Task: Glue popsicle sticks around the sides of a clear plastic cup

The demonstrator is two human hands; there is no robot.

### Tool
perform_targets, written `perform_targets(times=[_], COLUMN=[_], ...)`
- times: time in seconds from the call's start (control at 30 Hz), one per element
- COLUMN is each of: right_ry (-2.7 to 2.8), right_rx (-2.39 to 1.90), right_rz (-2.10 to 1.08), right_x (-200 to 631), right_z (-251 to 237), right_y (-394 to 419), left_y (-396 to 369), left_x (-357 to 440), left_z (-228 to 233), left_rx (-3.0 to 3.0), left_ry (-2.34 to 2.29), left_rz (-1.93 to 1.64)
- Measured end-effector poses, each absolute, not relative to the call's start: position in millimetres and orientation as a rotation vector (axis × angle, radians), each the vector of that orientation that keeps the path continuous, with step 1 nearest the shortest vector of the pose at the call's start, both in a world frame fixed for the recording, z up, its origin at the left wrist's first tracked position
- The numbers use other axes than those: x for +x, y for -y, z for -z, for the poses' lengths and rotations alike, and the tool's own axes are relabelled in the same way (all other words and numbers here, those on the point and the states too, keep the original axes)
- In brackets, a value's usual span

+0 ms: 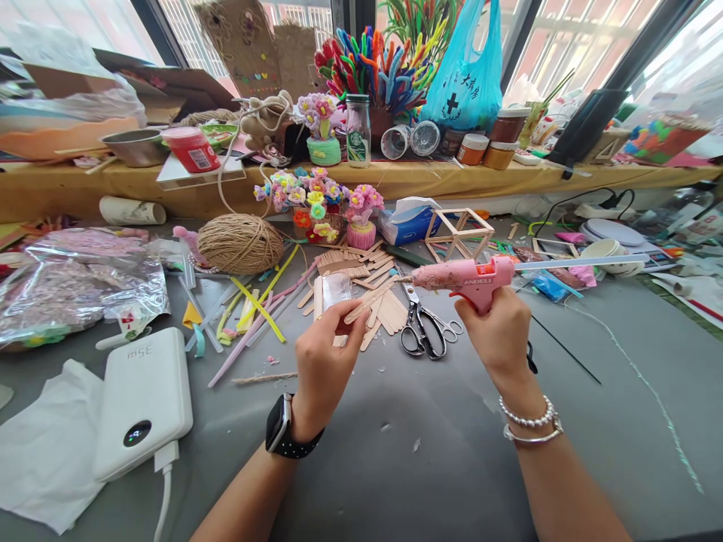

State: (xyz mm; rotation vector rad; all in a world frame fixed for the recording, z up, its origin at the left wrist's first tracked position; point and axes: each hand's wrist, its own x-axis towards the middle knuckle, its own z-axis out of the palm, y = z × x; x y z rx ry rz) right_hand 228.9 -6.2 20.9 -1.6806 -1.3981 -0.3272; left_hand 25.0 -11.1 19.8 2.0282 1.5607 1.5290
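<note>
Two hands are closed: the left hand point(324, 354) pinches a wooden stick point(367, 302), the right hand point(497, 331) grips a pink glue gun point(468, 277).

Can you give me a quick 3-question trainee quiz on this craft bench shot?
1. True or false: the right hand holds a pink glue gun whose nozzle points toward the wooden stick in the left hand.
2. What lies on the table between the two hands? A) scissors B) a stapler C) a paintbrush
3. Fill in: the ball of twine sits to the ___ of the pile of sticks in the picture.

Key
1. True.
2. A, the scissors.
3. Left.
</note>
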Motion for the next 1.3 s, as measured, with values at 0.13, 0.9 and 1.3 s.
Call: perform_targets(times=[0.13,0.9,1.3], right_ry=[1.399,1.376,1.359], right_rx=[-1.693,-1.693,-1.711], right_rz=[0.305,0.316,0.299], right_x=[228.1,232.0,231.6], right_z=[-22.7,-22.8,-23.4], right_y=[6.9,5.2,4.0], left_y=[11.2,10.6,10.7], left_x=[25.2,24.7,24.9], left_z=[-20.3,-19.0,-18.9], left_rx=[2.042,2.045,2.063], left_ry=[-1.560,-1.547,-1.547], left_rz=[-1.524,-1.552,-1.561])
